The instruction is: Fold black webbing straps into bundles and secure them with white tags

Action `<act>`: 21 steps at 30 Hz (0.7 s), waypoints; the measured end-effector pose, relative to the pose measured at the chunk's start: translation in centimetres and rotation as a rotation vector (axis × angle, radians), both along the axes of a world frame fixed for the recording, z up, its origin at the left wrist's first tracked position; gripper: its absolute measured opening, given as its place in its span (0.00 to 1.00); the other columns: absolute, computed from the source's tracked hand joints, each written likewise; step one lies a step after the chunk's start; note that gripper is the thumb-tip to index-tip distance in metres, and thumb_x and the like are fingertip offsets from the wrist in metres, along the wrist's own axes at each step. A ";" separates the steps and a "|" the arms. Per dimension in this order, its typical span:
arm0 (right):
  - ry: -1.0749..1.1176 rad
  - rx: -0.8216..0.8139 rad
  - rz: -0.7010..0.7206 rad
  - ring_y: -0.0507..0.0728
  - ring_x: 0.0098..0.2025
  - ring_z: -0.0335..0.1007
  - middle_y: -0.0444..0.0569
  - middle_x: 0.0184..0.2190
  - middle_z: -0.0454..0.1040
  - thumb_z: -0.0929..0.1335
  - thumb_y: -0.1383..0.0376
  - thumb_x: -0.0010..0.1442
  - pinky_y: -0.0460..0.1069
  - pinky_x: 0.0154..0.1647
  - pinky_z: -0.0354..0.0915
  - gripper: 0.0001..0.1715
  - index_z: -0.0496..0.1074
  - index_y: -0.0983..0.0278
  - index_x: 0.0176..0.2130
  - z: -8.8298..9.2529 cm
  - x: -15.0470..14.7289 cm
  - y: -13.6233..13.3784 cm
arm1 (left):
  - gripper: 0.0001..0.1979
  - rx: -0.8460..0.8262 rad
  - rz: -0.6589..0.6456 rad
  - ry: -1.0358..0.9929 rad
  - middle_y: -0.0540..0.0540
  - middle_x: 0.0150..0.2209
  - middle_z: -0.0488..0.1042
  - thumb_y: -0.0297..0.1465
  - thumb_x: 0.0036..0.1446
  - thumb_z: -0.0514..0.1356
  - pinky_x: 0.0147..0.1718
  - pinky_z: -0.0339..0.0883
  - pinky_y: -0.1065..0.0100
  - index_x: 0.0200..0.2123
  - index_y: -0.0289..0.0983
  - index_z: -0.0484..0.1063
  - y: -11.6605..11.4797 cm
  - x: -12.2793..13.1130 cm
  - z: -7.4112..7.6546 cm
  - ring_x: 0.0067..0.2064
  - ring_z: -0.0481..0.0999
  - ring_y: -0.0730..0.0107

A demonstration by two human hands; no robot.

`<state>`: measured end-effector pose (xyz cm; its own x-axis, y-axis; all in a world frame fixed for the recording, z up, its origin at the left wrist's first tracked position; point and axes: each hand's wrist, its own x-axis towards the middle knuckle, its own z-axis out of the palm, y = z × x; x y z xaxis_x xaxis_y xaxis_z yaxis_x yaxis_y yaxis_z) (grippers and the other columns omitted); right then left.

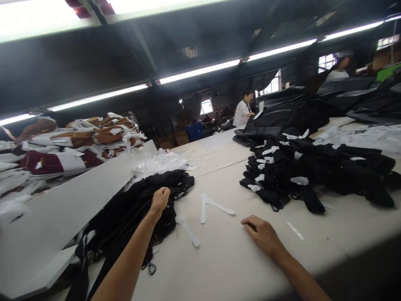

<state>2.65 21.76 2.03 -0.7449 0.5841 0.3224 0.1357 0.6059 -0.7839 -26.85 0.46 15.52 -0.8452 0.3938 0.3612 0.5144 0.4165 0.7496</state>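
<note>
My left hand [161, 200] is closed on black fabric at the right part of a heap of black cloth pieces [125, 205] on the left of the table. Over the pale tabletop [219, 255], my right hand [261, 235] has its fingers curled, and whatever it may hold is too small to make out. Between the hands lie white plastic strips, two of them meeting in a V [203, 209] and one [189, 232] beside the black heap. A metal clip [151, 268] hangs out at the heap's lower edge.
Black pieces with white strips [282, 167] are piled at the right, with black bags [282, 113] behind. Clear plastic wrappers [163, 161] lie beyond the left heap. Wrapped brown and maroon bundles [72, 146] stand behind a white board [78, 213]. A person [242, 112] is at the far side.
</note>
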 end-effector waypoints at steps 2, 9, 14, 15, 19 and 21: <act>0.006 -0.011 0.006 0.59 0.42 0.75 0.48 0.39 0.79 0.61 0.60 0.60 0.54 0.46 0.66 0.16 0.78 0.59 0.37 0.0 0.1 0.2 | 0.15 0.195 -0.119 0.014 0.53 0.25 0.65 0.39 0.65 0.54 0.28 0.65 0.69 0.30 0.35 0.66 -1.9 2.4 3.4 0.26 0.66 0.73; 0.174 -0.122 0.023 0.58 0.34 0.74 0.51 0.42 0.77 0.66 0.54 0.58 0.52 0.36 0.71 0.19 0.76 0.61 0.44 1.0 -0.5 -3.4 | 0.08 0.620 -0.355 0.065 0.56 0.21 0.59 0.35 0.57 0.59 0.26 0.64 0.74 0.30 0.37 0.65 -7.4 13.6 12.7 0.22 0.59 0.77; 0.390 -0.212 0.320 0.52 0.34 0.72 0.52 0.58 0.65 0.71 0.62 0.56 0.49 0.34 0.73 0.33 0.64 0.55 0.60 6.0 -3.0 -12.2 | 0.06 0.566 -0.404 0.101 0.53 0.19 0.65 0.32 0.62 0.58 0.21 0.60 0.75 0.32 0.37 0.69 -9.3 20.7 12.7 0.21 0.63 0.76; 0.414 -0.230 0.371 0.51 0.34 0.72 0.52 0.60 0.62 0.72 0.63 0.55 0.48 0.33 0.73 0.39 0.60 0.53 0.63 7.0 -3.6 -13.8 | 0.07 0.475 -0.413 0.093 0.52 0.19 0.66 0.33 0.63 0.57 0.19 0.59 0.75 0.33 0.38 0.70 -9.7 22.1 11.9 0.20 0.64 0.75; 0.526 -0.220 0.571 0.54 0.38 0.73 0.54 0.60 0.63 0.71 0.64 0.57 0.49 0.37 0.74 0.39 0.59 0.56 0.64 9.2 -5.9 -17.9 | 0.06 0.130 -0.734 0.201 0.49 0.23 0.71 0.36 0.63 0.58 0.19 0.64 0.73 0.36 0.40 0.72 -10.6 26.5 6.6 0.21 0.69 0.72; 0.580 -0.183 0.610 0.56 0.41 0.74 0.53 0.52 0.72 0.68 0.62 0.63 0.50 0.44 0.73 0.21 0.71 0.60 0.55 9.1 -6.0 -18.4 | 0.06 0.038 -0.888 0.282 0.47 0.25 0.73 0.37 0.60 0.61 0.23 0.69 0.71 0.35 0.42 0.74 -10.8 27.3 3.6 0.24 0.73 0.69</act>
<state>-3.32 3.35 11.11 -0.6919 0.2147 0.6893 -0.6249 0.3001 -0.7207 0.49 -10.35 19.08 -0.1190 0.8375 0.5332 0.7974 -0.2394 0.5539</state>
